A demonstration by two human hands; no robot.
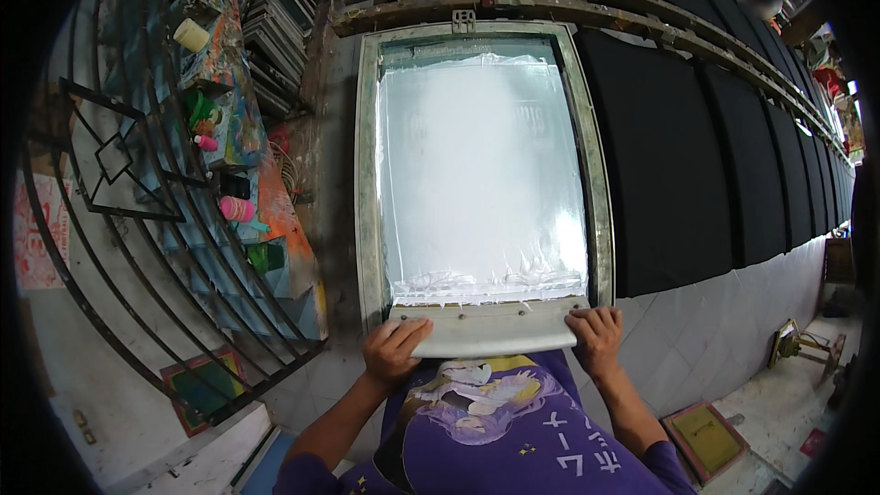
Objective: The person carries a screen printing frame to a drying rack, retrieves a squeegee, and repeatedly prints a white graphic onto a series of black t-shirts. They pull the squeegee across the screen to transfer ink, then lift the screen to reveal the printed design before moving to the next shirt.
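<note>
Our left hand [397, 348] and right hand [596, 339] grip opposite ends of the squeegee [490, 331]; probably stiff, lightish, slick near white paste [481, 183]. We'd keep to those ends.

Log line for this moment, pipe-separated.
left hand: grips squeegee, left end | right hand: grips squeegee, right end | squeegee: near end of framed screen | white paste: over screen | black cloth: right of screen

A broad pale squeegee [486, 331], studded with small dark fasteners, spans the near edge of a worn, rectangular screen frame [367, 183]. Glossy white ink [477, 174] coats the mesh, densest down the middle, thinner toward the 2 long sides, ridged beside the squeegee.
</note>
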